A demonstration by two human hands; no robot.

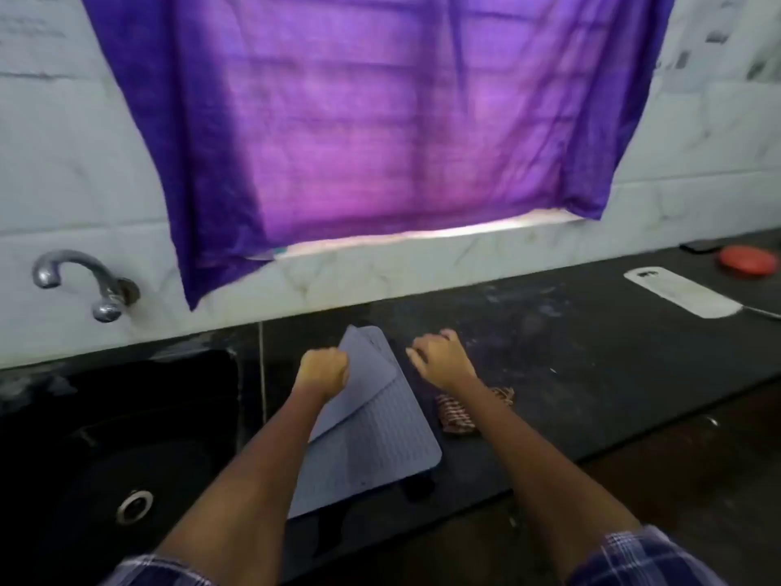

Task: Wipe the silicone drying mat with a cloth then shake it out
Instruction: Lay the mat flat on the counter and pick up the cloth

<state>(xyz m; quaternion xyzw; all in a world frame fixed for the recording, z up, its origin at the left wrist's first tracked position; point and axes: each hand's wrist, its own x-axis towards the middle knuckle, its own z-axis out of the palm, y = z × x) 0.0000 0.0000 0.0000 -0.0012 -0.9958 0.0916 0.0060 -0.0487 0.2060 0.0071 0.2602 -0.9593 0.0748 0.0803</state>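
Mat (380,437) grey, ribbed, folded | left hand (323,370) grips fold | right hand (439,357) loose

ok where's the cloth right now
The cloth lies bunched on the dark counter, just right of the grey mat, partly hidden under the right forearm; neither hand holds it.

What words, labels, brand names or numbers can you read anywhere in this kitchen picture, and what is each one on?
None can be read.
Wall tiles: dark smudges at the top corners, too blurred to tell if they are print.
Silicone drying mat: ridges only, no text.
White board, red lid and tap: no lettering visible.
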